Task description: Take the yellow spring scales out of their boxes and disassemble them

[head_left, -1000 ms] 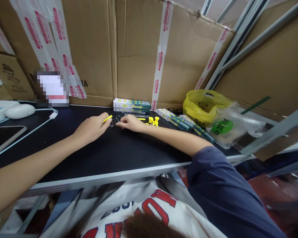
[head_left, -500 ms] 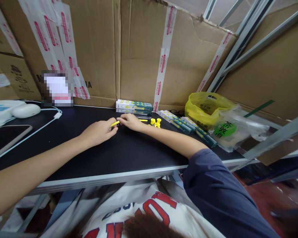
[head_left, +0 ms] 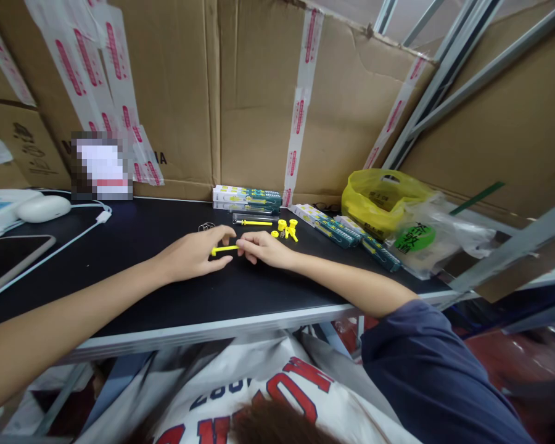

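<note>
My right hand (head_left: 263,248) pinches one end of a thin yellow plastic rod (head_left: 226,248), which lies level above the black table. At the rod's other end is a small wider head, close to my left palm. My left hand (head_left: 194,253) has thumb and fingers spread around that end; whether it touches the rod is hard to see. Beyond my hands, clear tubes (head_left: 235,218) lie with another yellow rod (head_left: 256,223) beside or inside one. Small yellow plastic parts (head_left: 282,225) cluster next to them, along with a yellow disc (head_left: 274,234). Thin wire loops (head_left: 206,227) show behind my left hand.
Printed boxes (head_left: 247,198) stack against the cardboard wall, and more boxes (head_left: 326,225) lie at the right. Farther right stand a yellow plastic bag (head_left: 374,200) and a clear bag (head_left: 420,243). A phone (head_left: 13,265), white case (head_left: 44,208) and cable (head_left: 74,240) occupy the left.
My hands have shifted toward me and slightly right. My left fingers have opened from their hold, and more of the yellow rod shows, now in my right hand.
</note>
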